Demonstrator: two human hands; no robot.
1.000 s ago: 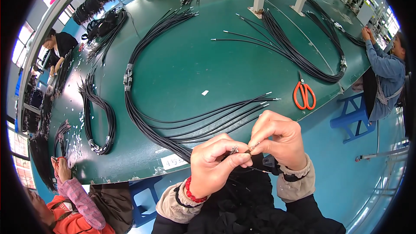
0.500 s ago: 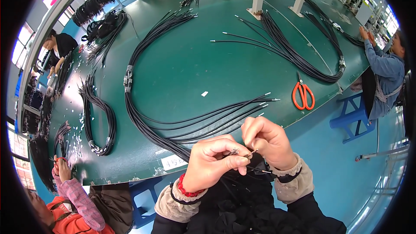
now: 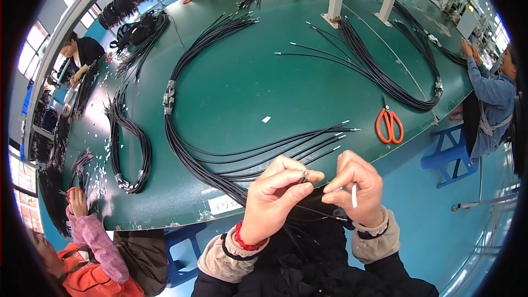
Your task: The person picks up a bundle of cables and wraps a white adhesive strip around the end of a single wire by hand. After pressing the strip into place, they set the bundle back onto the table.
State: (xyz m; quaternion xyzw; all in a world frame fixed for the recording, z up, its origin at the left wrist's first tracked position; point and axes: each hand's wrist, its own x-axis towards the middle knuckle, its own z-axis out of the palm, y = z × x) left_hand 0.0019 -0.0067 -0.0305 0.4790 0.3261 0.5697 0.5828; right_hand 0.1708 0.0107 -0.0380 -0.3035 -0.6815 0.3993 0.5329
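Hands (image 3: 316, 190) now apart, cable tip (image 3: 304, 176) half-hidden

Both hands are raised close together: the left hand (image 3: 273, 198) pinches with curled fingers (image 3: 291, 179), the right hand (image 3: 356, 187) also pinches.

I see everything from one camera on my head, the left of a pair, tilted steeply down and forward. It is a wide fisheye: a black ring closes the picture, and the green table (image 3: 275, 93) bends along its edges. My left hand (image 3: 275, 198) and right hand (image 3: 355, 187) sit near, low and just right of centre, with my forearms coming in from the lower edge. The table stretches away to the far top. Orange scissors (image 3: 389, 125) lie on the right. At the rim, small and warped, are a person far left, one near left and one far right.
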